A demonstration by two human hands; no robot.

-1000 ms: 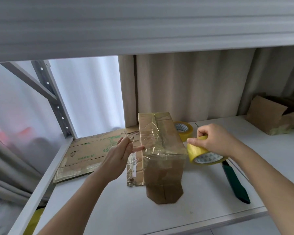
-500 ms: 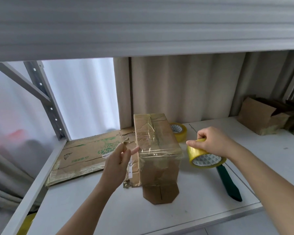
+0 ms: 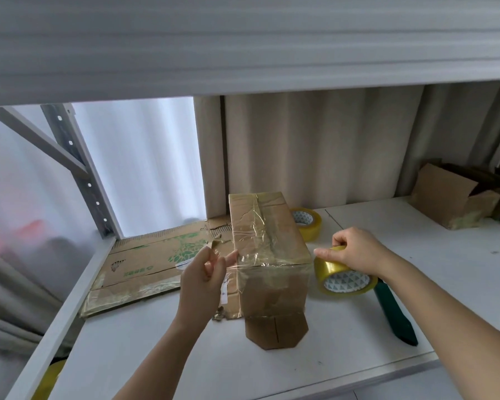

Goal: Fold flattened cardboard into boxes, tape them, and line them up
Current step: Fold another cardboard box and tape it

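Off beyond the left fingers, a flat card (image 3: 156,261) lies on the shelf (image 3: 344,353), not yet folded. The left hand (image 3: 204,280) pinches the free end of the tape strip between thumb and curled fingers, with the index tip touching the box's (image 3: 267,255) near left edge. The box stands between the two sets of fingers, already shiny with tape over its top, and the strip looks to run across its near top edge. Just right of it, the right hand (image 3: 355,252) grips the roll (image 3: 342,274) from above, fingers curled over its rim, close to the box's right corner. A spare roll (image 3: 305,223) sits behind those fingers, a green tool (image 3: 394,316) lies below them, and a finished carton (image 3: 451,194) rests well off to the right. The likely trouble: the clear strip could wrinkle or stick to itself if the left pinch slackens, or go on crooked if the roll is pulled at an angle. A hard tug could also tip the tall box.
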